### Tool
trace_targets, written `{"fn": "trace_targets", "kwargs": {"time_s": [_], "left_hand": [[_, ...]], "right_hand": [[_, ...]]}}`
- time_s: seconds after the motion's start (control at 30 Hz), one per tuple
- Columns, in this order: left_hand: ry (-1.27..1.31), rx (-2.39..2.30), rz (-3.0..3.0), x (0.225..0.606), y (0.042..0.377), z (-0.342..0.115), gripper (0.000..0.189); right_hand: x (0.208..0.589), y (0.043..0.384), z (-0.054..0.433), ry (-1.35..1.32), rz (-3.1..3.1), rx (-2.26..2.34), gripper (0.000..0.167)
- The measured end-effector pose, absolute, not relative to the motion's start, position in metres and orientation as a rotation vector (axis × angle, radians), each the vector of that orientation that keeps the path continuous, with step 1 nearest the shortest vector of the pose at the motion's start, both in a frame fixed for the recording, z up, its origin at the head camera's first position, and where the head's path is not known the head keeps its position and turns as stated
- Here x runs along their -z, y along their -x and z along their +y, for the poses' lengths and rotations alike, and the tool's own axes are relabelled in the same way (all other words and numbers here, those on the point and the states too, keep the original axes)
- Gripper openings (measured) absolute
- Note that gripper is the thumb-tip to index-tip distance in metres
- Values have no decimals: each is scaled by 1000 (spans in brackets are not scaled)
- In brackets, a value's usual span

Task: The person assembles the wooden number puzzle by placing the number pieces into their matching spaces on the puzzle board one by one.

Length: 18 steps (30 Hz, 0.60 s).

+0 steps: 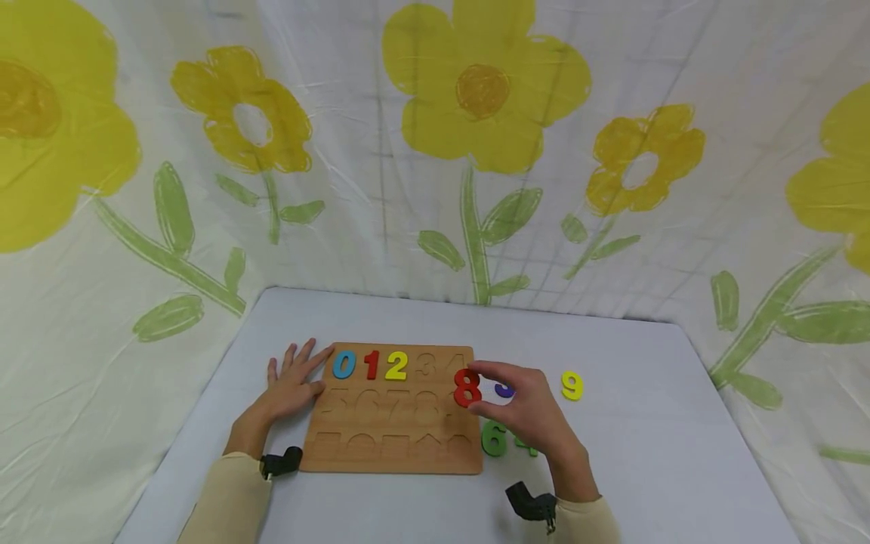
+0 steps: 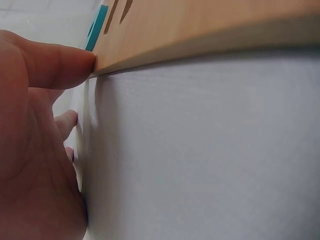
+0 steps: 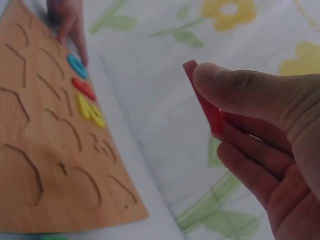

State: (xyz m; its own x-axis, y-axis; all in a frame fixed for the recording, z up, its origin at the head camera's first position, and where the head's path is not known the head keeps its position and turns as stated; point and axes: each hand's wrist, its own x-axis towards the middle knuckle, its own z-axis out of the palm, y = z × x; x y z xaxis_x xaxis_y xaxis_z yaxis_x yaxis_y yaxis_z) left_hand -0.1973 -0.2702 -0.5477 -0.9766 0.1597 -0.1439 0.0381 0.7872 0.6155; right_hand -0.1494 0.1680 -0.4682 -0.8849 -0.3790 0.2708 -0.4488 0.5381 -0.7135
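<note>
My right hand [image 1: 530, 408] pinches a red number 8 [image 1: 467, 386] between thumb and fingers, raised over the right side of a wooden number board [image 1: 387, 425]. In the right wrist view the red 8 [image 3: 205, 102] is seen edge-on. My left hand [image 1: 291, 389] lies at the board's left edge with its fingers spread, and in the left wrist view the thumb touches the board's corner. A blue 0 [image 1: 337, 364], a red 1 [image 1: 371, 366] and a yellow 2 [image 1: 396, 372] sit along the board's top row. The other recesses in view hold no pieces.
On the white table [image 1: 646, 453], right of the board, lie a green 6 [image 1: 486, 440], a yellow 9 [image 1: 573, 391], a purple piece [image 1: 504, 391] and another green piece [image 1: 532, 451], the last two partly behind my right hand. A flower-printed sheet [image 1: 340, 227] hangs behind the table.
</note>
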Motion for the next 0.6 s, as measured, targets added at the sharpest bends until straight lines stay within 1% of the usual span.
{"fn": "trace_targets", "kwargs": {"time_s": [0.23,0.6], "left_hand": [[-162,-955,2793,549,197,-270,69],[-158,-947,2801,547,196,-269,69]], "right_hand": [[488,156,149,-774,-2699,-1354,56],[517,162,127,-748,-2783,-1407,59]]}}
